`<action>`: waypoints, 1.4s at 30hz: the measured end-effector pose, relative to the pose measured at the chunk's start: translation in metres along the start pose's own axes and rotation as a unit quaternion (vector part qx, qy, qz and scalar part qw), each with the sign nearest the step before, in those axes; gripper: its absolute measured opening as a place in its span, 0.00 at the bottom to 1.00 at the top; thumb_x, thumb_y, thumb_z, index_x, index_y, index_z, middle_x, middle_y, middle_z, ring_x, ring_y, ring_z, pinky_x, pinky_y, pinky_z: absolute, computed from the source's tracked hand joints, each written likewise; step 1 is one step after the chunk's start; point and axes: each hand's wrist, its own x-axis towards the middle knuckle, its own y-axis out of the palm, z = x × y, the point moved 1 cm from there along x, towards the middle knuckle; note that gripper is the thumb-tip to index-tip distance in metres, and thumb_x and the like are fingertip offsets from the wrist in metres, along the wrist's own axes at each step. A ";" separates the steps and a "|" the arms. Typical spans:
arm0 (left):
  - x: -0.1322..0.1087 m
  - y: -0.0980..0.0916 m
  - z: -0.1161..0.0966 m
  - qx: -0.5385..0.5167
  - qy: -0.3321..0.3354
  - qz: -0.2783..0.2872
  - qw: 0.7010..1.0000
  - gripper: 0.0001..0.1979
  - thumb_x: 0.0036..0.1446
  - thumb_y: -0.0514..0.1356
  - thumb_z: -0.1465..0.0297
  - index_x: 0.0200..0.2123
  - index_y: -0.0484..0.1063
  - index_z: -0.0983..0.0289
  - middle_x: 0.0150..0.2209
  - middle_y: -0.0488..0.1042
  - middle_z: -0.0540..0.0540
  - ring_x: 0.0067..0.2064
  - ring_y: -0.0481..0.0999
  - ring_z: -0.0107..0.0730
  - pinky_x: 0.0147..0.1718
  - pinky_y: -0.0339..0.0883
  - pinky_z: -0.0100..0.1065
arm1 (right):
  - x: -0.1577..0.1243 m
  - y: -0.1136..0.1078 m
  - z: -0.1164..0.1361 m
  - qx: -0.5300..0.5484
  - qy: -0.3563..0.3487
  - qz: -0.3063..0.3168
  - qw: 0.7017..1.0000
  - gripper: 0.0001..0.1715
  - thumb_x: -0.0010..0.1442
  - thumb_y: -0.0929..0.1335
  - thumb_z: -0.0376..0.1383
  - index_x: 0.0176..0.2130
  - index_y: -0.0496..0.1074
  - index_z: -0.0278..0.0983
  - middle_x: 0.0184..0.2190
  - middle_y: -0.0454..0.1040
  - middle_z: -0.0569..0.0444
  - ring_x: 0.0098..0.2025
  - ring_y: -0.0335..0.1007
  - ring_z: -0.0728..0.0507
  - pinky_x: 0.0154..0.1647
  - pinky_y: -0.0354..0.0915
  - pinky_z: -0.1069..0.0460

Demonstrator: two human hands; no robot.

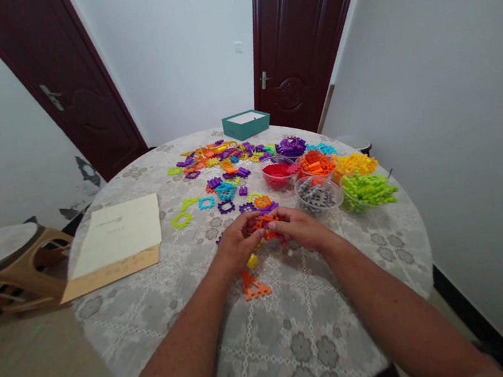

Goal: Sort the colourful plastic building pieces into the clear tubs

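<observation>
My left hand [239, 241] and my right hand [299, 227] meet near the middle of the table, fingers closed from both sides around orange interlocking plastic pieces [266, 223]. How these pieces join is partly hidden by the fingers. Just below the hands lie a yellow piece [252, 261] and an orange triangular piece [253, 286] on the cloth. Beyond my fingers are an orange square frame piece [262, 201], a dark purple frame [226, 207], a light blue frame [206, 203] and a lime green frame [181, 220].
Clear bowls hold sorted pieces at the right: red [278, 178], orange [316, 164], grey [317, 196], yellow [354, 164] and lime green [369, 188]. A mixed heap [222, 154] lies farther back, before a green box [246, 126]. Paper sheets [119, 233] rest at the left; a wooden stool [22, 267] stands beyond.
</observation>
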 end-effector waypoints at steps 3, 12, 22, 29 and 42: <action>0.001 -0.003 -0.003 -0.008 -0.005 -0.021 1.000 0.22 0.58 0.66 0.64 0.56 0.74 0.62 0.48 0.83 0.57 0.47 0.84 0.39 0.45 0.78 0.38 | 0.002 0.001 0.000 0.019 -0.025 -0.010 0.999 0.22 0.59 0.73 0.49 0.47 0.73 0.38 0.32 0.75 0.58 0.28 0.68 0.49 0.30 0.69 0.52; 0.006 -0.062 0.010 0.263 0.017 -0.331 0.906 0.12 0.62 0.59 0.63 0.42 0.80 0.60 0.38 0.83 0.54 0.40 0.81 0.38 0.47 0.72 0.37 | -0.005 0.005 0.019 -0.201 -0.073 -0.074 0.974 0.18 0.64 0.70 0.43 0.51 0.76 0.39 0.32 0.75 0.57 0.31 0.68 0.47 0.32 0.62 0.53; 0.013 -0.086 0.032 0.185 -0.069 -0.428 0.882 0.13 0.58 0.58 0.64 0.41 0.79 0.61 0.35 0.82 0.53 0.38 0.80 0.38 0.43 0.71 0.36 | 0.056 -0.072 0.097 -0.556 -0.099 -0.263 0.783 0.16 0.67 0.68 0.35 0.54 0.75 0.36 0.46 0.81 0.45 0.47 0.76 0.39 0.49 0.67 0.48; 0.012 -0.084 0.031 0.177 -0.069 -0.435 0.880 0.12 0.57 0.58 0.64 0.39 0.79 0.60 0.35 0.82 0.53 0.39 0.80 0.38 0.45 0.70 0.36 | 0.119 -0.107 0.090 -0.704 0.026 -0.244 0.667 0.18 0.71 0.62 0.31 0.56 0.74 0.32 0.52 0.77 0.35 0.53 0.77 0.35 0.51 0.69 0.47; 0.010 -0.081 0.028 0.164 -0.084 -0.446 0.876 0.11 0.58 0.59 0.65 0.39 0.79 0.59 0.34 0.82 0.52 0.38 0.80 0.38 0.43 0.71 0.35 | 0.140 -0.021 0.077 -0.664 -0.031 -0.104 0.740 0.21 0.70 0.66 0.37 0.59 0.73 0.36 0.55 0.77 0.39 0.58 0.74 0.36 0.60 0.67 0.45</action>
